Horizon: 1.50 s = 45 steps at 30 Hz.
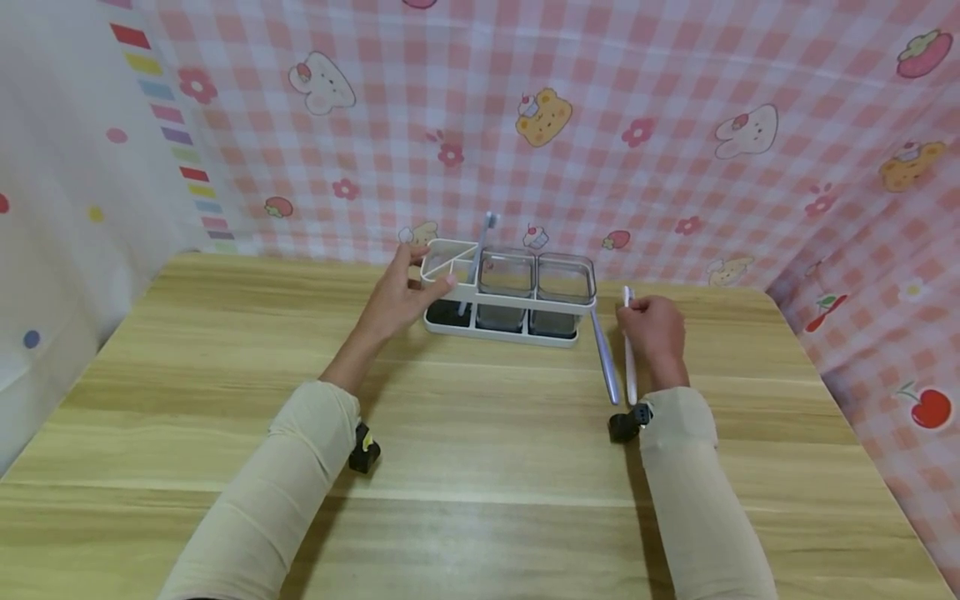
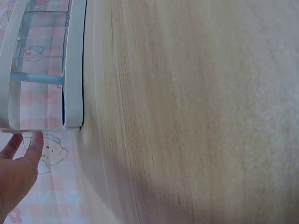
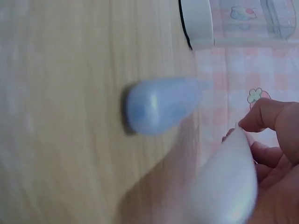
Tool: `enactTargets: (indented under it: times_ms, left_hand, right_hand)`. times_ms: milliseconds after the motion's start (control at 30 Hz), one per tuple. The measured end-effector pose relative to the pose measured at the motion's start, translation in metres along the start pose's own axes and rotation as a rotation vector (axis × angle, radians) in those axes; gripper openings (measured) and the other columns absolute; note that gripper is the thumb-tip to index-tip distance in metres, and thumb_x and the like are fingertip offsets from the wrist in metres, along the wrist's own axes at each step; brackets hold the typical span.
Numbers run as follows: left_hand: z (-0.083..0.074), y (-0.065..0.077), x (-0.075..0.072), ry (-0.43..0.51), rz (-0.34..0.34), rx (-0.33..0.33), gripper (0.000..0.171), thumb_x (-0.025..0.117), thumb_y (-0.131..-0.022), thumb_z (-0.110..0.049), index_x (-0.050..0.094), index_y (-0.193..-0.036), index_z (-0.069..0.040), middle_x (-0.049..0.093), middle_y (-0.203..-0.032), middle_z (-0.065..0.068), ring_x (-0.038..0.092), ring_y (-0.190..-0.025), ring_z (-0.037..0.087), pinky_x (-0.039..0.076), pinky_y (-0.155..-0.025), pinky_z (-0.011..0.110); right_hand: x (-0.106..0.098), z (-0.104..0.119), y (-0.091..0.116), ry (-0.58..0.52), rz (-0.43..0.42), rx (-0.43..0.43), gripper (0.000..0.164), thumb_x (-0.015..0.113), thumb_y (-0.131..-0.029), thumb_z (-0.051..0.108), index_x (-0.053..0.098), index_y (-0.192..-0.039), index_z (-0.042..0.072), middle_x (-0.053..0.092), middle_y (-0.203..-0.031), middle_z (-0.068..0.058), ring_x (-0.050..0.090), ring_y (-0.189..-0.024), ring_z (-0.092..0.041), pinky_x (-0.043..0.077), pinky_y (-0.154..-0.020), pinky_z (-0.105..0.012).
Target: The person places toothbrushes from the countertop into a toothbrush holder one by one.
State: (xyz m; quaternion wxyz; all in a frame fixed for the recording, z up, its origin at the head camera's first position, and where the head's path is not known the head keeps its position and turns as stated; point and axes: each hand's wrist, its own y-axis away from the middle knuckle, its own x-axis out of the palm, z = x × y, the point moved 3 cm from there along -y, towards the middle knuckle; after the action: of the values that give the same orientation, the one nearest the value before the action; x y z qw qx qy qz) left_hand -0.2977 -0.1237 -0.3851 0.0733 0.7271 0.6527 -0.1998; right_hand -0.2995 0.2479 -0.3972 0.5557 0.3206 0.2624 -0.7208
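Note:
In the head view, my left hand (image 1: 393, 296) holds the left end of a white toothbrush holder (image 1: 501, 337), thumb along the front rim and fingers at the side. A blue toothbrush (image 1: 478, 246) leans upright in its left section. Two clear cups (image 1: 564, 279) fill the other sections. My right hand (image 1: 658, 333) pinches a white toothbrush (image 1: 630, 367) near its head, right of the holder. In the right wrist view, the handle of this white toothbrush (image 3: 229, 182) slants toward the camera. A purple-blue toothbrush (image 1: 606, 358) lies between the right hand and the holder.
A wood-grain table (image 1: 465, 467) carries everything. Behind it hangs a pink checked curtain (image 1: 480, 108) with cartoon prints, close to the holder's back. More patterned cloth borders the left and right sides.

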Motion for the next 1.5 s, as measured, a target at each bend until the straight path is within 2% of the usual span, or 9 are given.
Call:
enactTargets:
  times_ms: [267,433,567,733,867,1000,1233,1500]
  left_hand:
    - [-0.001,0.0,-0.001,-0.01,-0.001,-0.004,0.072,0.07,-0.095,-0.041,0.037,-0.15,-0.009,0.045,-0.146,0.019,0.059,-0.11,0.034,0.053,-0.087,0.045]
    - [0.001,-0.001,-0.001,-0.012,-0.005,-0.003,0.072,0.07,-0.095,-0.04,0.037,-0.15,-0.008,0.045,-0.145,0.019,0.058,-0.11,0.035,0.053,-0.088,0.045]
    - [0.001,-0.003,-0.001,-0.011,-0.006,0.002,0.07,0.07,-0.096,-0.038,0.037,-0.149,-0.007,0.045,-0.146,0.02,0.059,-0.11,0.035,0.053,-0.089,0.044]
    - [0.001,-0.003,-0.001,-0.008,-0.007,0.002,0.07,0.07,-0.095,-0.037,0.037,-0.149,-0.007,0.045,-0.146,0.021,0.059,-0.111,0.035,0.053,-0.09,0.044]
    - [0.001,-0.002,-0.001,-0.008,-0.009,0.006,0.07,0.07,-0.095,-0.038,0.037,-0.149,-0.007,0.045,-0.146,0.021,0.059,-0.111,0.036,0.053,-0.09,0.045]
    - [0.002,-0.002,-0.001,-0.005,-0.012,0.008,0.072,0.07,-0.094,-0.04,0.037,-0.15,-0.008,0.045,-0.147,0.02,0.06,-0.111,0.037,0.054,-0.089,0.045]
    - [0.002,-0.002,0.0,0.007,-0.008,0.013,0.069,0.07,-0.095,-0.037,0.037,-0.149,-0.008,0.045,-0.147,0.021,0.06,-0.11,0.038,0.054,-0.088,0.046]
    - [0.002,-0.002,0.0,0.026,-0.004,0.008,0.068,0.071,-0.096,-0.033,0.037,-0.148,-0.006,0.045,-0.147,0.023,0.06,-0.109,0.038,0.053,-0.089,0.046]
  right_hand:
    - [-0.005,-0.002,-0.001,-0.078,0.082,0.094,0.03,0.06,-0.097,0.022,0.071,-0.108,-0.004,0.066,-0.103,-0.017,0.059,-0.072,-0.015,0.051,-0.061,-0.023]
    - [-0.007,0.0,-0.003,-0.223,0.077,0.128,0.032,0.062,-0.096,0.017,0.069,-0.113,-0.008,0.064,-0.104,-0.017,0.059,-0.068,-0.009,0.059,-0.065,-0.026]
    - [-0.009,0.004,-0.004,-0.348,0.076,0.157,0.033,0.063,-0.095,0.014,0.065,-0.118,-0.009,0.059,-0.105,-0.014,0.06,-0.067,-0.006,0.06,-0.069,-0.028]
    - [-0.013,0.008,-0.004,-0.443,0.019,0.129,0.026,0.061,-0.092,0.007,0.065,-0.112,-0.01,0.061,-0.086,-0.003,0.059,-0.061,-0.002,0.059,-0.062,-0.025]
    - [-0.018,0.012,-0.004,-0.496,-0.027,0.097,0.012,0.06,-0.091,0.005,0.065,-0.098,-0.003,0.058,-0.073,0.005,0.057,-0.064,-0.004,0.058,-0.059,-0.025]
    - [-0.024,0.02,-0.001,-0.526,-0.045,0.077,0.006,0.06,-0.093,0.006,0.064,-0.094,0.002,0.057,-0.077,0.002,0.058,-0.068,-0.007,0.059,-0.059,-0.025]
    - [-0.035,0.037,0.006,-0.527,-0.065,0.045,0.019,0.062,-0.096,0.014,0.064,-0.105,-0.002,0.059,-0.086,-0.001,0.061,-0.071,-0.007,0.059,-0.061,-0.026]
    - [-0.043,0.049,0.008,-0.595,-0.098,0.056,0.01,0.061,-0.096,0.01,0.063,-0.098,0.001,0.058,-0.085,-0.002,0.064,-0.07,-0.008,0.058,-0.059,-0.024]
